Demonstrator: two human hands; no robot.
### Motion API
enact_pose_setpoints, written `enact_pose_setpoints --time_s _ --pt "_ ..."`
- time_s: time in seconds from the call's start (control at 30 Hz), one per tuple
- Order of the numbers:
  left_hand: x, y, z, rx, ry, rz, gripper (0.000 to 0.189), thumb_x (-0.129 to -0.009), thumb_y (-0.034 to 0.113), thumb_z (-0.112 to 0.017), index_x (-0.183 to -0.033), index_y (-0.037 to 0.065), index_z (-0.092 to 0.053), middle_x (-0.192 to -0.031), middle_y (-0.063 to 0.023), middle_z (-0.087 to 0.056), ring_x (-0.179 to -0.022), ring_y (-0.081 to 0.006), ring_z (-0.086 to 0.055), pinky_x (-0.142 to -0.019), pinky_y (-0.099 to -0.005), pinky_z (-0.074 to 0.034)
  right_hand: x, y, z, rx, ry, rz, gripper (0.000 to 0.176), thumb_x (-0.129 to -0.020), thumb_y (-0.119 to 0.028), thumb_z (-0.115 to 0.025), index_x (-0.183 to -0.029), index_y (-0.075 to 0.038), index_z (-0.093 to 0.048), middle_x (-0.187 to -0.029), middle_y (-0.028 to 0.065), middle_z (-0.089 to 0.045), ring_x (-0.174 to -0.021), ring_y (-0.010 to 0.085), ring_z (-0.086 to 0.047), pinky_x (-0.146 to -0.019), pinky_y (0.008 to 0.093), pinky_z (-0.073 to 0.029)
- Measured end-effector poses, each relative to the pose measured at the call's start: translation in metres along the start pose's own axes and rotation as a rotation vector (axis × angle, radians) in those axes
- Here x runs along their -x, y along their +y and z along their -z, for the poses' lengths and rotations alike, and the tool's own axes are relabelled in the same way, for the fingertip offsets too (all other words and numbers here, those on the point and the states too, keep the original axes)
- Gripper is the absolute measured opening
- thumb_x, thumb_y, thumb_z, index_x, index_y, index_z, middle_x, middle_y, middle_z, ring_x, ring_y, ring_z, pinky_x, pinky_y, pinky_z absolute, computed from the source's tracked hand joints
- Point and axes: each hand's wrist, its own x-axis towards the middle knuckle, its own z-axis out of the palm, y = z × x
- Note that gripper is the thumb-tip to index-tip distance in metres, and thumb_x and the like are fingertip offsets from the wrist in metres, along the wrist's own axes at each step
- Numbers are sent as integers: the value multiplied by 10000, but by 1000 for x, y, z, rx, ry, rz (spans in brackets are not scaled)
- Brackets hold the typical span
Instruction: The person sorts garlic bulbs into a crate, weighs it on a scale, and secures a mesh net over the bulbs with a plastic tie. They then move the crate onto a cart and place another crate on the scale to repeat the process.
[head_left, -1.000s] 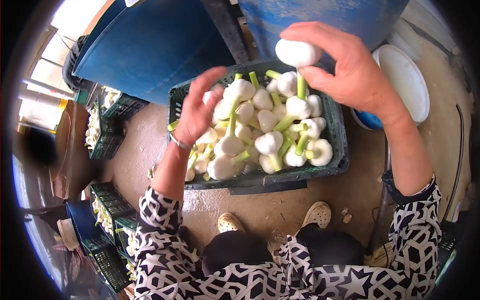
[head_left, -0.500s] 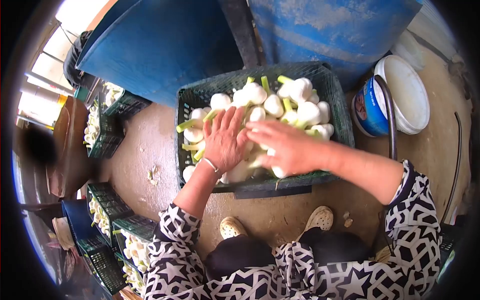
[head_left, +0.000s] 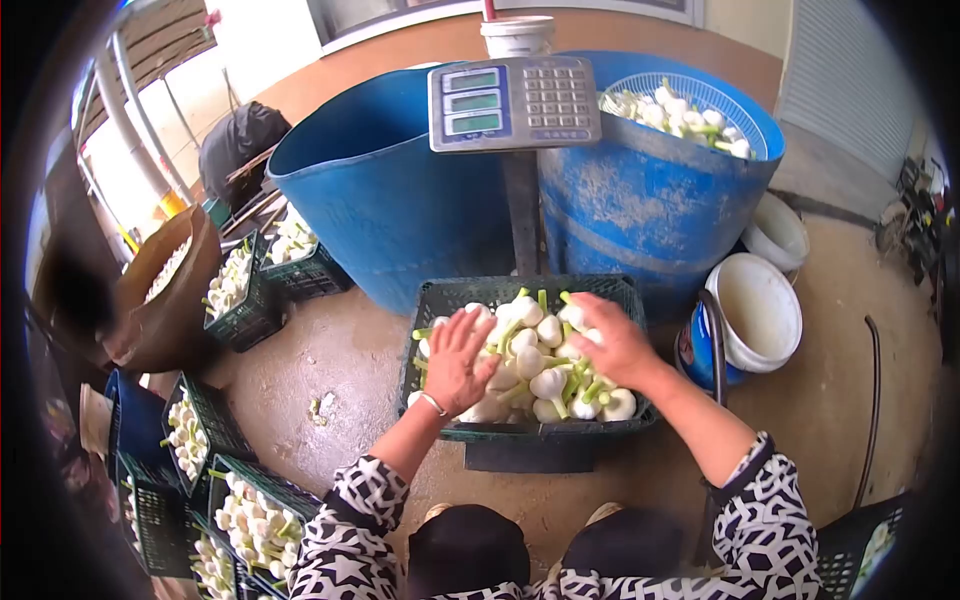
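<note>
A dark green plastic crate [head_left: 520,430] full of white garlic bulbs [head_left: 548,385] with short green stems stands in front of me on a weighing scale. My left hand [head_left: 460,365], a bracelet at its wrist, lies over the bulbs on the left with fingers spread. Over the right side of the pile, my right hand [head_left: 615,345] reaches in from the right, fingers apart and touching the bulbs. Neither hand grips a bulb that I can see. On a post behind the crate is the scale's display and keypad [head_left: 515,104].
Two big blue barrels [head_left: 400,200] stand behind the crate; a basket of garlic [head_left: 690,115] tops the right one. White buckets [head_left: 760,310] and a curved dark pipe [head_left: 716,350] are at right. More garlic crates [head_left: 255,520] line the left; wet floor [head_left: 320,360] lies between.
My view has tilted up, bringing the scale display and barrel tops into sight. My right hand has moved away from my left, to the right side of the garlic. My left hand stays on the left.
</note>
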Motion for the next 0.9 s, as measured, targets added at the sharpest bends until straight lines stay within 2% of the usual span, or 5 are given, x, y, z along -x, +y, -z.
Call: enact_pose_setpoints --time_s 0.17,0.3,0.43,0.5,0.9 --pt "69 -126 3 381 401 543 426 -905 351 -547 -1230 77 -573 -1302 -142 -533 -1212 -285 -486 -1019 -446 -352 60 151 43 -118 329 -593 422 -911 -260 -591 -1260 -38 -508 -1133 130 -628 -975 283 -624 -852 389 -497" --pt "137 -149 -4 993 87 1318 421 -966 420 -433 -1162 88 -601 -1123 -77 -626 -1083 -234 -549 -916 -437 -418 111 135 15 -590 127 -1052 445 -934 -422 -537 -1240 -100 -511 -1009 33 -611 -801 199 -582 -712 410 -492" --pt "169 -134 -16 1244 -163 1318 417 -980 421 -391 -1127 94 -603 -1081 -69 -647 -1050 -229 -566 -896 -434 -428 132 140 -22 -915 -25 -1247 422 -963 -519 -404 -987 -160 -625 -828 1 -622 -752 179 -576 -698 441 -472" --pt "160 -109 4 1327 -178 1273 383 -989 385 -389 -1109 90 -601 -1067 -79 -653 -1006 -234 -590 -871 -422 -450 137 141 -25 -907 -17 -1219 399 -967 -466 -445 -1111 -135 -616 -1016 44 -667 -927 237 -629 -772 502 -496" --pt "182 -146 -27 1811 -53 1294 230 -910 311 -489 -1032 155 -606 -1020 -9 -646 -1038 -224 -559 -886 -487 -428 154 120 -32 -879 95 -1196 261 -922 -311 -514 -1104 -137 -586 -983 48 -663 -841 231 -658 -688 487 -523"
